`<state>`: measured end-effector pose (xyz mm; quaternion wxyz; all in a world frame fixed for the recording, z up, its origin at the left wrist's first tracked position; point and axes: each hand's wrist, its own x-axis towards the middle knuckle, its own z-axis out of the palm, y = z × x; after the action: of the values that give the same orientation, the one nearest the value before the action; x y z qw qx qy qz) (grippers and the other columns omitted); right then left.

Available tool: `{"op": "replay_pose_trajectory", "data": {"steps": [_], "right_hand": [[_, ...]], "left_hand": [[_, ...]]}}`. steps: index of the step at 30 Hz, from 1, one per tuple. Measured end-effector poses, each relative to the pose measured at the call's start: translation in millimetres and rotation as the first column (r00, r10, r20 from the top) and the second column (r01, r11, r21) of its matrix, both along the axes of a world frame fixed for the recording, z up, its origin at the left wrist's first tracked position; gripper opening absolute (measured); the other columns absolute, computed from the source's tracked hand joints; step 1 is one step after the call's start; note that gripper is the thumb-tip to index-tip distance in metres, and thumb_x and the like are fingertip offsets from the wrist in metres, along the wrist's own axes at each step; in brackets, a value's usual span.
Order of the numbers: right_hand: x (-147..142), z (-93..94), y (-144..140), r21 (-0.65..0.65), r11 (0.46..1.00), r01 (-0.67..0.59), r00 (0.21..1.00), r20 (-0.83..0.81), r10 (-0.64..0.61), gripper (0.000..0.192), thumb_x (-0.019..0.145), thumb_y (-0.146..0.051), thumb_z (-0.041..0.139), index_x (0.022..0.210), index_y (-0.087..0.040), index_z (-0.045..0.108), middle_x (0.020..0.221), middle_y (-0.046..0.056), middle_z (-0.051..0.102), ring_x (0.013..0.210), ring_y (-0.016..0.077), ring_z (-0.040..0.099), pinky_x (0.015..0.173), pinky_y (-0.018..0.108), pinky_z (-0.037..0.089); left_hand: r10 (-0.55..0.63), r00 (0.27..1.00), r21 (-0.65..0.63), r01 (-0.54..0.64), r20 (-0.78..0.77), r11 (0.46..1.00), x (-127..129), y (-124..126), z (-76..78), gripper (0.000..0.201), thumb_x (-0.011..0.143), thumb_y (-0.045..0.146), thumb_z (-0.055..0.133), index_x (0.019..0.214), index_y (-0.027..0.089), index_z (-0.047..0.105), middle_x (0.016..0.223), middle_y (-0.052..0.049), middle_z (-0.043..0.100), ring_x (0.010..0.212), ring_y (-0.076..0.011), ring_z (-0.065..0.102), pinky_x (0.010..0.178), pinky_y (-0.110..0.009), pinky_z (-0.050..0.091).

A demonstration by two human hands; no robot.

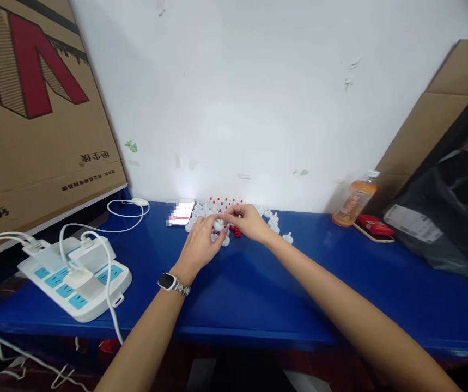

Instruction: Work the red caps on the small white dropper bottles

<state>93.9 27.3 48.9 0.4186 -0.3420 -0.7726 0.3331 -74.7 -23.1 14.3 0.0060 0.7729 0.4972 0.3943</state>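
Observation:
Both of my hands meet over a cluster of small white caps with red tips [213, 206] at the back of the blue table [258, 283]. My left hand [200, 242], a watch on its wrist, pinches a small white cap [218, 224] between its fingers. My right hand [248, 221] touches the same white cap from the right, fingertips closed on it. A few loose red pieces [237, 232] lie just under my right hand. More white caps [274, 222] sit to the right of it.
A white power strip [74, 275] with plugged chargers and white cables lies front left. A large cardboard box [33, 109] leans at left. A phone [180, 213] lies by the wall. An orange drink bottle [354, 204], a red case [375, 226] and a black bag [450, 218] are at right.

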Motion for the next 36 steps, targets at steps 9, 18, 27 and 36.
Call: {"op": "replay_pose_trajectory", "data": {"steps": [9, 18, 27, 36], "right_hand": [[50, -43.2, -18, 0.302, 0.930, 0.211, 0.853, 0.408, -0.326, 0.013, 0.090, -0.024, 0.057, 0.089, -0.019, 0.069, 0.086, 0.004, 0.070, 0.086, 0.0180, 0.058, 0.080, 0.032, 0.037], [39, -50.3, -14, 0.395, 0.901, 0.182, 0.734, 0.555, -0.391, 0.010, 0.092, -0.024, 0.059, 0.090, -0.019, 0.068, 0.093, 0.006, 0.067, 0.094, 0.0205, 0.054, 0.083, 0.035, 0.029], [47, -53.9, -9, 0.389, 0.908, 0.154, 0.745, 0.558, -0.365, 0.009, 0.091, -0.022, 0.060, 0.093, -0.018, 0.069, 0.093, 0.006, 0.067, 0.094, 0.0205, 0.053, 0.082, 0.034, 0.029], [50, -54.1, -10, 0.441, 0.887, 0.135, 0.782, 0.502, -0.369, 0.009, 0.091, -0.023, 0.060, 0.085, -0.018, 0.065, 0.089, 0.005, 0.066, 0.090, 0.0199, 0.053, 0.085, 0.034, 0.034]], "left_hand": [[-0.280, 0.957, -0.334, 0.239, -0.080, 0.912, 16, -11, -5.2, 0.016, 0.091, 0.036, 0.049, 0.086, 0.022, 0.053, 0.065, 0.001, 0.057, 0.065, -0.0175, 0.056, 0.062, -0.029, 0.042], [-0.257, 0.952, -0.329, 0.193, -0.164, 0.924, 20, -9, -13.9, 0.015, 0.092, 0.037, 0.049, 0.089, 0.022, 0.052, 0.077, -0.002, 0.060, 0.079, -0.0216, 0.059, 0.068, -0.031, 0.044], [-0.308, 0.929, -0.236, 0.259, -0.206, 0.937, 26, -11, -12.4, 0.021, 0.099, 0.039, 0.040, 0.100, 0.022, 0.051, 0.101, -0.007, 0.061, 0.095, -0.0233, 0.058, 0.084, -0.037, 0.046], [-0.169, 0.947, -0.221, 0.109, -0.274, 0.969, 13, -4, -13.8, 0.017, 0.097, 0.036, 0.043, 0.095, 0.021, 0.051, 0.096, -0.008, 0.062, 0.092, -0.0245, 0.059, 0.080, -0.036, 0.047]]}}
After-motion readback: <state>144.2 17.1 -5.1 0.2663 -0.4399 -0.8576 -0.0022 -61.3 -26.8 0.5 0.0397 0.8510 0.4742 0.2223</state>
